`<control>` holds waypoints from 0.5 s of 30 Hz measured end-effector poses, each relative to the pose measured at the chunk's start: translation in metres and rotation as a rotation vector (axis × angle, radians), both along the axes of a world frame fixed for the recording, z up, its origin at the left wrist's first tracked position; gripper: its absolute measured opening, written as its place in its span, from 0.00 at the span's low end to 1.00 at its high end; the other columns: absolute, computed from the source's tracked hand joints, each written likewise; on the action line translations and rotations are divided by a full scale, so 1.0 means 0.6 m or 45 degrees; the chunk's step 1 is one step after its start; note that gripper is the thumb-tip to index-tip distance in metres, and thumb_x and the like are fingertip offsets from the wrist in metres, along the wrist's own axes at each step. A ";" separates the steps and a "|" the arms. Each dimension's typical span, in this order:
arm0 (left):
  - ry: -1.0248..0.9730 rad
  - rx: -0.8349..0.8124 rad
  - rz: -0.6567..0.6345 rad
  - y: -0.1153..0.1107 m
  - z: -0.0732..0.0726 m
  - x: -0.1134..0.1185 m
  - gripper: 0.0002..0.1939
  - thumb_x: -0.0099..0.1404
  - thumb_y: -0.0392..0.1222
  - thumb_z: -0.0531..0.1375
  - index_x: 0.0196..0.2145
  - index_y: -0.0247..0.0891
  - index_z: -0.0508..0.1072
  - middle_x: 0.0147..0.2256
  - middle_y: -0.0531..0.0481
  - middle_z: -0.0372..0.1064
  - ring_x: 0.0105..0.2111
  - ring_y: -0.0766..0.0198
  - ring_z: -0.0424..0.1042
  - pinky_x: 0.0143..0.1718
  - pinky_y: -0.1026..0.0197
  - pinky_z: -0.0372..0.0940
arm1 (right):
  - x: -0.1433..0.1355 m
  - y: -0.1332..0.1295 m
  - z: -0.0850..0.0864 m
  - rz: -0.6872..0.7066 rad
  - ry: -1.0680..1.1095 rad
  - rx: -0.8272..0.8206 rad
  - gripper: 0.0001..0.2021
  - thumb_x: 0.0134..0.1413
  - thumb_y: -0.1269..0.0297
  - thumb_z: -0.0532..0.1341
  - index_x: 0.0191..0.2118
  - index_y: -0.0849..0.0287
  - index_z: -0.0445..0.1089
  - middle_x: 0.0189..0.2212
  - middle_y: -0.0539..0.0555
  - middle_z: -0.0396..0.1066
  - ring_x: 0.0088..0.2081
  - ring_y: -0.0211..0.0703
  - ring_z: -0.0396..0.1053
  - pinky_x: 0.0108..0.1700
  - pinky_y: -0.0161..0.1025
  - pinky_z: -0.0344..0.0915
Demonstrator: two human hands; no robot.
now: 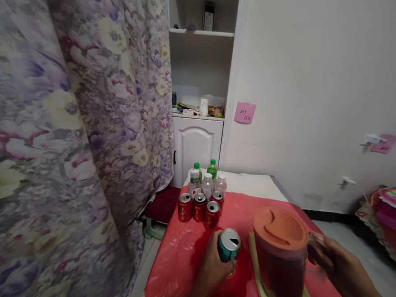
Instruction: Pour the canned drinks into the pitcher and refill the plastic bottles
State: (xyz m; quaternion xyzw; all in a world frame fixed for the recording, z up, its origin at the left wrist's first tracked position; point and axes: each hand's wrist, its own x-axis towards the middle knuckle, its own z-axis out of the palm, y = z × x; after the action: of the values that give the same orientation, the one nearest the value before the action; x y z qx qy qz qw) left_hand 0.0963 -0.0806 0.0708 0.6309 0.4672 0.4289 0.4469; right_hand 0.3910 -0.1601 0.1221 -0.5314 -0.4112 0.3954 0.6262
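Left hand [211, 267]: grip wrapped around a teal can [229, 245], held upright just above the red cover [185, 258] of the desk, tab end up. Right hand [331, 257]: fingers curled at the side of an orange-lidded jug [280, 251], apparently on its handle, though the handle itself is hidden. The jug stands on a pale board [256, 271], just right of the can. Judgement: the can is in transit beside the jug; the next move calls for keeping it level. Beyond stand four red cans [199, 206] and several bottles [207, 182], clustered at the desk's far end.
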 end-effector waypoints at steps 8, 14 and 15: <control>-0.003 -0.004 0.018 0.010 -0.013 -0.006 0.32 0.44 0.29 0.62 0.51 0.36 0.68 0.51 0.39 0.74 0.54 0.48 0.72 0.58 0.50 0.66 | 0.022 -0.004 0.000 -0.143 0.120 0.081 0.21 0.51 0.46 0.65 0.17 0.52 0.63 0.14 0.47 0.54 0.22 0.44 0.55 0.28 0.45 0.60; -0.030 -0.007 -0.020 0.016 -0.021 -0.010 0.34 0.45 0.31 0.63 0.52 0.36 0.67 0.53 0.38 0.74 0.56 0.47 0.72 0.60 0.48 0.65 | 0.041 -0.005 0.003 -0.162 0.303 0.136 0.20 0.51 0.51 0.66 0.16 0.53 0.63 0.13 0.44 0.49 0.20 0.40 0.48 0.28 0.44 0.58; -0.025 -0.001 -0.020 0.017 -0.022 -0.011 0.33 0.45 0.31 0.63 0.52 0.35 0.67 0.52 0.37 0.74 0.55 0.45 0.72 0.60 0.47 0.65 | 0.049 -0.006 0.002 -0.174 0.319 0.153 0.19 0.51 0.51 0.66 0.17 0.53 0.64 0.13 0.44 0.49 0.20 0.39 0.48 0.28 0.44 0.58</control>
State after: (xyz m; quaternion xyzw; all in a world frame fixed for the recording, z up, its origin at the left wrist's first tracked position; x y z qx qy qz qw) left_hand 0.0896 -0.0703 0.0575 0.6301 0.4579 0.4312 0.4553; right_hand 0.4203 -0.1635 0.1235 -0.4662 -0.3156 0.3900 0.7287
